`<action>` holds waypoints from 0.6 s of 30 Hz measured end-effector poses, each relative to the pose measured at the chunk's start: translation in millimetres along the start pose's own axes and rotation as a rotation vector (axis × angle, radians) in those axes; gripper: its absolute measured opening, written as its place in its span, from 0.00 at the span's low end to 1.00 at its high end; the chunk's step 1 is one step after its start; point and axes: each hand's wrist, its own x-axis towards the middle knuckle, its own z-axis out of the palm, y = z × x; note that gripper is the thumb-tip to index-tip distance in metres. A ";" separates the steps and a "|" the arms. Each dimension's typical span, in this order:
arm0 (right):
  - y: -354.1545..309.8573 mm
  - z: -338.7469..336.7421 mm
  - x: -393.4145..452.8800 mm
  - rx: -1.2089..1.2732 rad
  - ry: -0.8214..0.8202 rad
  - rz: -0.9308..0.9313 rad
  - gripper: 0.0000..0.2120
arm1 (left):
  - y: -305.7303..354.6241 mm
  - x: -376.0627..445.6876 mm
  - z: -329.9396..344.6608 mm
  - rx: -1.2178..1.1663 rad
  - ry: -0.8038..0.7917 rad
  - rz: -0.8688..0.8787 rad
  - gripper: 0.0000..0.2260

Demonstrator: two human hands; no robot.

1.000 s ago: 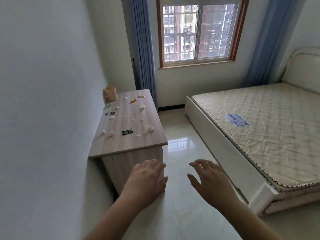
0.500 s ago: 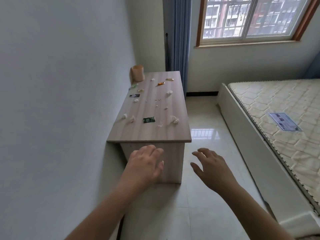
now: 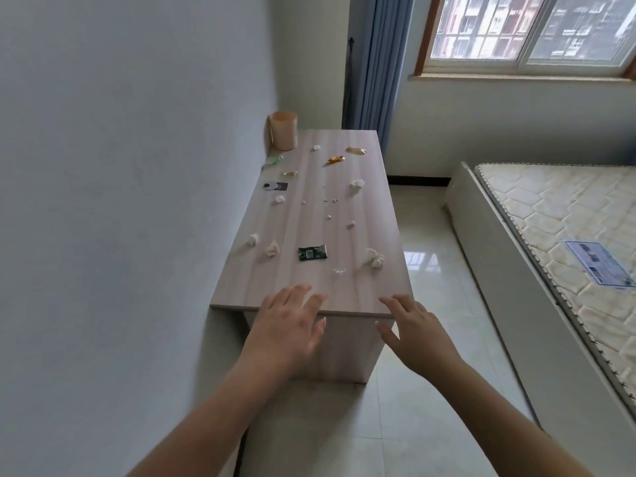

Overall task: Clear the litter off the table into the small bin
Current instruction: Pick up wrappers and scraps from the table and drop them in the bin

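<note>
A long wooden table point(image 3: 320, 297) stands against the left wall. Litter lies scattered on it: a dark green wrapper point(image 3: 312, 253), a crumpled white tissue point(image 3: 374, 258), several smaller white paper balls such as one at the left point(image 3: 254, 239), an orange candy wrapper point(image 3: 336, 159), a black-and-white packet point(image 3: 275, 186). A small tan bin point(image 3: 283, 130) stands at the table's far left corner. My left hand point(image 3: 287, 321) and my right hand point(image 3: 414, 327) hover over the table's near edge, fingers spread, holding nothing.
A bare mattress on a white bed frame point(image 3: 516, 270) fills the right side, with a tiled floor aisle point(image 3: 433, 287) between it and the table. A blue curtain point(image 3: 377, 63) and a window point(image 3: 530, 29) are at the far wall.
The view has moved closer to the table and both hands have come forward, from below its front panel to its near edge.
</note>
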 end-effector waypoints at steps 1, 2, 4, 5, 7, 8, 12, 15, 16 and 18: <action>4.6 3.3 8.3 0.008 0.000 0.018 0.23 | -6.5 11.6 6.0 -0.010 -0.024 -0.002 0.19; 9.4 6.9 16.1 0.017 -0.002 0.035 0.23 | -11.9 22.5 13.2 -0.022 -0.048 -0.009 0.19; 19.7 13.3 32.0 0.032 0.005 0.061 0.23 | -19.5 42.6 29.9 -0.052 -0.090 -0.023 0.19; 25.3 16.1 41.0 0.039 0.019 0.073 0.22 | -21.9 52.6 38.4 -0.059 -0.109 -0.025 0.20; 37.7 21.0 63.5 0.065 0.056 0.096 0.21 | -26.5 75.1 55.0 -0.062 -0.136 -0.022 0.20; 44.3 24.4 76.9 0.083 0.072 0.103 0.21 | -28.9 87.0 63.2 -0.066 -0.144 -0.024 0.20; 72.0 44.7 138.9 0.119 0.066 0.101 0.22 | -36.1 133.1 92.7 -0.070 -0.173 -0.054 0.19; 98.8 63.6 188.3 0.123 -0.032 0.059 0.27 | -38.4 160.9 113.8 -0.063 -0.199 -0.091 0.19; 108.6 70.4 203.1 0.120 -0.111 0.052 0.30 | -40.1 169.9 119.7 -0.069 -0.218 -0.113 0.19; 128.6 83.1 231.2 0.098 -0.264 0.031 0.36 | -47.3 188.7 131.9 -0.078 -0.273 -0.175 0.20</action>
